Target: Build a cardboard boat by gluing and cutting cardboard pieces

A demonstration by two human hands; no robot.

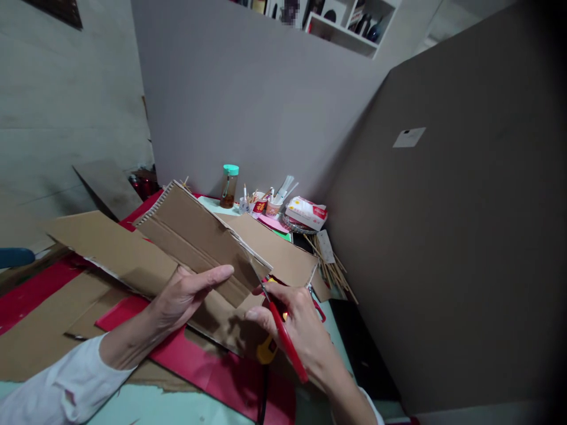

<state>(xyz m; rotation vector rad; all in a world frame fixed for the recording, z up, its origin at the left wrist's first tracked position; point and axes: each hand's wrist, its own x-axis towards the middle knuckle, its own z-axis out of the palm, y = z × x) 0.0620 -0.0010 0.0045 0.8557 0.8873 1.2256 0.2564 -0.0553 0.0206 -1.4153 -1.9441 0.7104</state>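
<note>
My left hand (186, 295) grips a folded piece of corrugated cardboard (199, 236) by its lower edge, thumb laid along the front face. The piece is tilted up above the table, its ragged fluted edge showing at the upper left. In my right hand (301, 319) is a pair of red-handled scissors (286, 342), fingers wrapped round the handles. Their metal blade meets the cardboard near its right end; whether the blades are closed is hard to see. Below my right hand lies a yellow-and-black tool (266, 349), partly hidden.
More cardboard sheets (110, 242) and red board (212, 372) lie under my hands. At the back stand a bottle with a green lid (229, 186), cups of pens and sticks (273, 206), and a tissue pack (306, 212). Thin wooden sticks (332, 271) lie by the grey partition (443, 236).
</note>
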